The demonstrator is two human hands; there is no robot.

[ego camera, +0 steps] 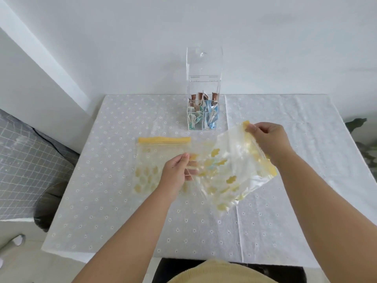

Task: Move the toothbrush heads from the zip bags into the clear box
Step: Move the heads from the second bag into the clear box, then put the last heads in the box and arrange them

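A clear box (203, 92) with its lid up stands at the table's far middle, holding several wrapped toothbrush heads (204, 111) in its compartments. My right hand (265, 135) pinches the yellow zip edge of a clear zip bag (230, 172) with yellow flowers, lifted off the table. My left hand (179, 172) grips that bag's other side. Faint pale shapes show through the held bag; I cannot tell what they are. A second zip bag (155, 160) lies flat on the cloth under my left hand, zip edge away from me.
A white dotted tablecloth (122, 201) covers the table against a white wall. A grey checked cushion (24, 164) sits to the left and green leaves (361, 129) at the right edge.
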